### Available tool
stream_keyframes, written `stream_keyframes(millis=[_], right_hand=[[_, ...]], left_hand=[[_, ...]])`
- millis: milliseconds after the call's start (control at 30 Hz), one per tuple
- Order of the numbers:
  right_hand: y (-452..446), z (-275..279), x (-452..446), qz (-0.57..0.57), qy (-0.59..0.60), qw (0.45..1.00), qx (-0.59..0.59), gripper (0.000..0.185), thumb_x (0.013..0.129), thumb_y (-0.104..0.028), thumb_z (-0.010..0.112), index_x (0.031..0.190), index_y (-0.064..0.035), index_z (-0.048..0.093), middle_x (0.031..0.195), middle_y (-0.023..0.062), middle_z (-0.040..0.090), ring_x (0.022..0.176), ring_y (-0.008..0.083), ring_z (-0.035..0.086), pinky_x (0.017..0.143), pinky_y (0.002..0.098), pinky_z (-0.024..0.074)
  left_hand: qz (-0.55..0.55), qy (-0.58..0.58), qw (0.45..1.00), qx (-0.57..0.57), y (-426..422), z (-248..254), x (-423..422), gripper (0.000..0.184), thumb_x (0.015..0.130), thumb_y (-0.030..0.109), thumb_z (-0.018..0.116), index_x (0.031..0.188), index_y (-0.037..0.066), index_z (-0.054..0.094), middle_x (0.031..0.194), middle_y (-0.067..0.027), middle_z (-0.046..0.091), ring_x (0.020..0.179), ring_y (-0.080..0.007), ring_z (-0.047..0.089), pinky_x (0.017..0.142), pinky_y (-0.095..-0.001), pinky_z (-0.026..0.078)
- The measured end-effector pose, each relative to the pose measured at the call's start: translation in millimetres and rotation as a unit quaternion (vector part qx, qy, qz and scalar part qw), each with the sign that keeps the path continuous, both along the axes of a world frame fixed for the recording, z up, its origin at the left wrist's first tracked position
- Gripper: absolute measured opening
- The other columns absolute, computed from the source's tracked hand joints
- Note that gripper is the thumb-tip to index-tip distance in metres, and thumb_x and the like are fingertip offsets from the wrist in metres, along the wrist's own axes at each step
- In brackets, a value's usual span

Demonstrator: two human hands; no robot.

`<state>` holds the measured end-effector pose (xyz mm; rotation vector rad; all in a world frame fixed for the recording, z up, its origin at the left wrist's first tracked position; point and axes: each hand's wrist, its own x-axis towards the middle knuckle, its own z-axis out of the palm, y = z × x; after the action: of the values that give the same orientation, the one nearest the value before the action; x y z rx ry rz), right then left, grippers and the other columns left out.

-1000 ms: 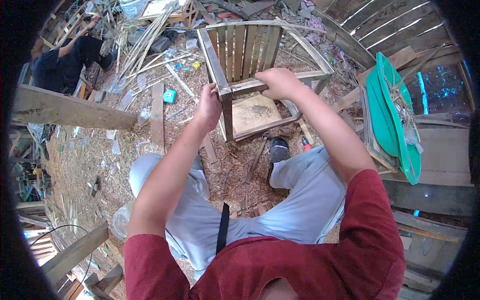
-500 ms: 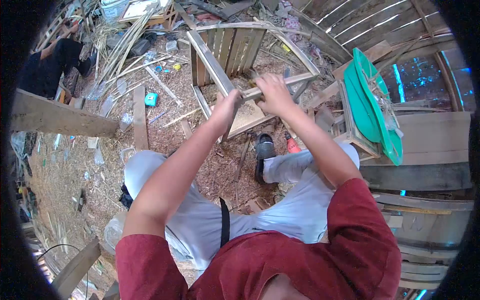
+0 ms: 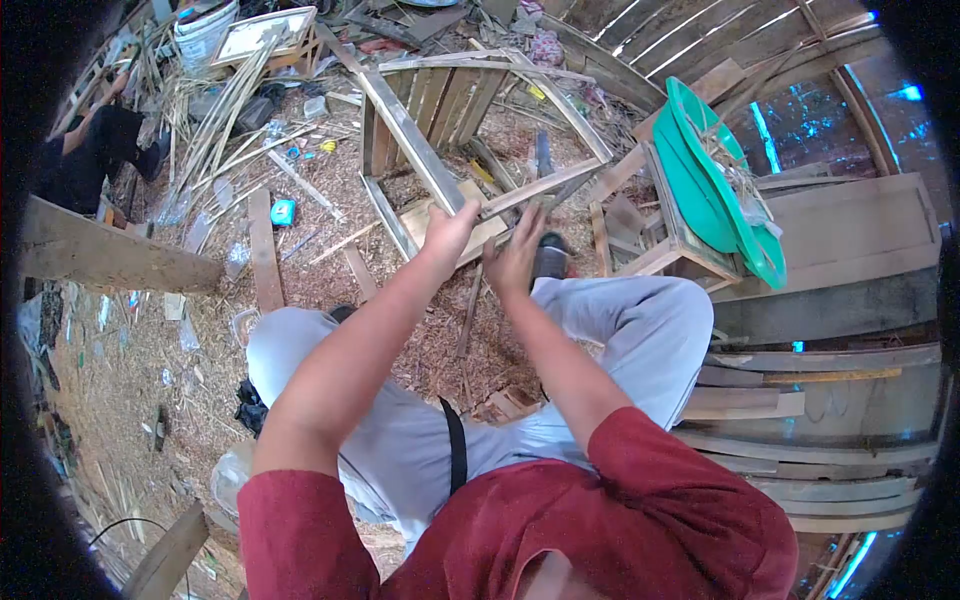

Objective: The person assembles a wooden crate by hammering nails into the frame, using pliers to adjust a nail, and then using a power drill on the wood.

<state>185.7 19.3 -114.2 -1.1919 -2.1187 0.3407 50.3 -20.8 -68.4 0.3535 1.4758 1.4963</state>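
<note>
An unfinished wooden chair frame (image 3: pixel 412 142) with a slatted panel lies tipped on the ground in front of me. My left hand (image 3: pixel 450 232) is closed around the near end of one of its long rails, at a corner joint. Just right of it, my right hand (image 3: pixel 514 258) has its fingers stretched and apart, at the near side of the frame below the cross rail (image 3: pixel 545 188). Whether its fingertips press on the wood I cannot tell. A flat light board (image 3: pixel 425 212) shows inside the frame, partly hidden by the rails.
My shoe (image 3: pixel 550 258) is close beside my right hand. To the right, green plastic chair seats (image 3: pixel 690 170) lean on a wooden frame (image 3: pixel 690 258). A turquoise tape measure (image 3: pixel 283 213), a plank (image 3: pixel 263 250) and wood shavings lie left. Another person's dark-clothed leg (image 3: pixel 95 150) shows far left.
My right hand has left the top of the cross rail and moved down and left, below it. My left hand keeps its hold. The view has shifted slightly right, and my right knee has risen.
</note>
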Motion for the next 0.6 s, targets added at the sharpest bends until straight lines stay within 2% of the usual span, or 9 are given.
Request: stream_keyframes(millis=[33,100,167,200,233,300,433,533,600], right_hand=[[-11.3,-30.6,0.1,-0.015,0.031,0.998,-0.045,0.090,0.079,-0.014,0.068,0.153,0.0062,0.020,0.155,0.0328,0.022,0.143,0.0504,0.028,0.120,0.0502,0.0264],[-30.9,-121.1,17.2,0.025,0.028,0.995,-0.092,0.083,0.080,-0.014,0.069,0.152,0.0008,0.029,0.147,0.0341,0.035,0.132,0.0524,0.040,0.111,0.0532,0.0370],[-62.7,-139.2,26.8,-0.012,-0.086,0.959,-0.271,0.067,0.084,-0.021,0.069,0.142,0.0012,0.044,0.141,0.0368,0.040,0.126,0.0527,0.047,0.106,0.0538,0.0428],[-75.1,-145.2,29.1,-0.034,-0.146,0.930,-0.335,0.061,0.085,-0.024,0.068,0.137,0.0013,0.050,0.138,0.0368,0.043,0.124,0.0518,0.049,0.105,0.0530,0.0437],[-84.2,-150.9,30.9,-0.054,-0.205,0.894,-0.395,0.055,0.087,-0.026,0.068,0.132,0.0014,0.055,0.135,0.0368,0.046,0.122,0.0510,0.051,0.104,0.0521,0.0447],[-95.6,-165.7,38.0,-0.040,-0.235,0.871,-0.429,0.055,0.085,-0.027,0.070,0.132,-0.0006,0.056,0.129,0.0353,0.051,0.120,0.0497,0.053,0.103,0.0509,0.0458],[-102.7,-216.6,47.7,-0.043,-0.249,0.853,-0.456,0.057,0.082,-0.027,0.074,0.132,-0.0040,0.058,0.121,0.0325,0.057,0.116,0.0459,0.057,0.101,0.0479,0.0486],[-96.3,-232.1,49.9,-0.044,-0.214,0.891,-0.398,0.046,0.081,-0.025,0.075,0.120,-0.0036,0.062,0.112,0.0288,0.063,0.108,0.0433,0.062,0.095,0.0480,0.0506],[-85.4,-228.2,49.4,-0.058,-0.157,0.882,-0.440,0.037,0.082,-0.023,0.075,0.110,-0.0035,0.061,0.107,0.0265,0.064,0.101,0.0420,0.064,0.090,0.0489,0.0513]], left_hand=[[0.011,0.007,1.000,0.006,3.7,-10.6,-1.2,0.067,0.086,0.029,0.069,0.138,-0.002,0.039,0.126,-0.0186,0.055,0.113,-0.0280,0.057,0.096,-0.0407,0.048],[0.016,-0.029,0.999,0.006,1.2,-5.0,-8.1,0.056,0.090,0.035,0.062,0.129,-0.002,0.047,0.117,-0.0154,0.058,0.106,-0.0247,0.058,0.093,-0.0375,0.047],[0.023,-0.071,0.997,0.001,-2.3,13.8,-14.0,0.051,0.093,0.042,0.054,0.120,-0.002,0.054,0.109,-0.0122,0.061,0.099,-0.0214,0.058,0.091,-0.0342,0.046],[0.012,-0.092,0.996,-0.021,1.9,20.9,-16.6,0.051,0.098,0.049,0.045,0.117,0.003,0.056,0.103,-0.0085,0.059,0.093,-0.0208,0.055,0.088,-0.0329,0.045],[0.019,-0.113,0.993,-0.009,2.6,25.1,-19.0,0.051,0.099,0.050,0.044,0.118,0.004,0.056,0.103,-0.0080,0.059,0.094,-0.0206,0.055,0.089,-0.0332,0.044],[0.029,-0.156,0.987,0.011,-0.1,29.3,-19.7,0.051,0.101,0.052,0.043,0.120,0.006,0.057,0.104,-0.0069,0.059,0.096,-0.0203,0.055,0.090,-0.0338,0.044],[-0.019,-0.056,0.998,-0.034,-1.0,4.2,-35.0,0.057,0.103,0.057,0.039,0.125,0.006,0.056,0.110,-0.0052,0.058,0.100,-0.0197,0.052,0.096,-0.0351,0.039],[-0.040,-0.037,0.998,-0.030,-2.3,-15.4,-45.9,0.055,0.103,0.055,0.042,0.129,0.006,0.048,0.116,-0.0084,0.058,0.105,-0.0197,0.052,0.100,-0.0353,0.037],[-0.024,-0.034,0.999,-0.030,-1.9,-15.6,-46.9,0.055,0.101,0.049,0.049,0.134,0.006,0.039,0.117,-0.0109,0.057,0.105,-0.0207,0.055,0.099,-0.0368,0.040]])
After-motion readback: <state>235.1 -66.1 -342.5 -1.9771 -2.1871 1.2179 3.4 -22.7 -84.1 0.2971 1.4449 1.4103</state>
